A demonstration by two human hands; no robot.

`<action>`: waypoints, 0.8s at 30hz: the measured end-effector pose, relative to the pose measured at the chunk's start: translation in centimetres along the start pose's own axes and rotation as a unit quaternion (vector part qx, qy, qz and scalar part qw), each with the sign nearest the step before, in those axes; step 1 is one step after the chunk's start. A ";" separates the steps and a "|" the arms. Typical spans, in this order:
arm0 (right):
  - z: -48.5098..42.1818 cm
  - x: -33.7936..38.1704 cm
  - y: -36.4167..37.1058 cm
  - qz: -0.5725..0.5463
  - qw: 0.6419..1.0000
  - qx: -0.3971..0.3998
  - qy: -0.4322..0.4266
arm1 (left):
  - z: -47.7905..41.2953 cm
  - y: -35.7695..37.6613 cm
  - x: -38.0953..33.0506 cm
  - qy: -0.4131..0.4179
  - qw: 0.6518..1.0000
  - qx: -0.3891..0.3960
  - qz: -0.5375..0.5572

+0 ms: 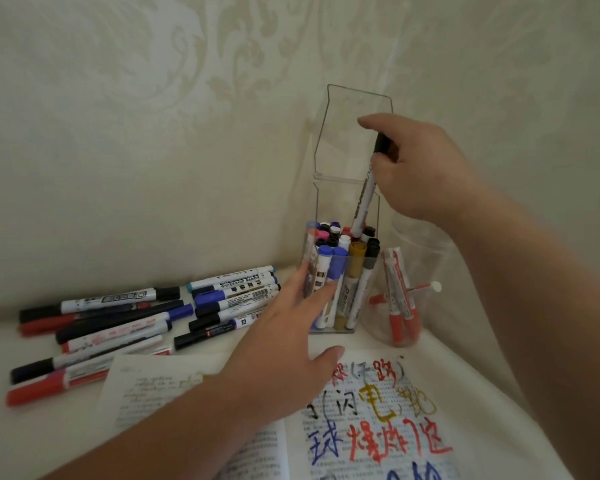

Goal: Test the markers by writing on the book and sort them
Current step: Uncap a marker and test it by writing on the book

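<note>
Markers (118, 323) at nine o'clock lie in a loose heap, untested I'd judge, so plenty is left. My left hand (284, 344), fingers spread, touches the clear box (343, 271) at centre, already packed. The book (378, 427) at six o'clock carries many coloured scrawls. My right hand (420, 168) pinches a black-capped marker (364, 195) upright, its lower end among those in the box. The jar (413, 289) at three o'clock holds a few red ones.

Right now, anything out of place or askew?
In the round jar, one thin white-tipped pen lies crosswise while the red markers stand on end. The clear box looks crammed; the marker in the right hand rides above the rest.
</note>
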State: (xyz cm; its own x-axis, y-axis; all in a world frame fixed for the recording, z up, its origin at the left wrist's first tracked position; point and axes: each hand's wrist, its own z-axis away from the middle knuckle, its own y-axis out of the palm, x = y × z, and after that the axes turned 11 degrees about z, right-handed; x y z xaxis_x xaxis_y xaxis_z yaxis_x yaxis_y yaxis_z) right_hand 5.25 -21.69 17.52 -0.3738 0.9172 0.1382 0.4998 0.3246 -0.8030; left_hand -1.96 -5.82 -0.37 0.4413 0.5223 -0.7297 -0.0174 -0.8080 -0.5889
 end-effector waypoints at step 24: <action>2.7 -0.6 1.2 0.071 0.987 0.147 0.006 | -0.1 0.6 0.5 0.007 1.000 0.020 -0.008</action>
State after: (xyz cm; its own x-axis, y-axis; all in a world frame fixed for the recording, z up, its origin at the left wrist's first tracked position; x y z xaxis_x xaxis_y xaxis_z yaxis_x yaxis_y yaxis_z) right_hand 3.96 -22.47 14.97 -0.3068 0.9516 0.0178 0.2972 0.1136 -0.9480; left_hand -1.67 -6.04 -1.11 0.4543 0.5306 -0.7156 -0.0465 -0.7881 -0.6138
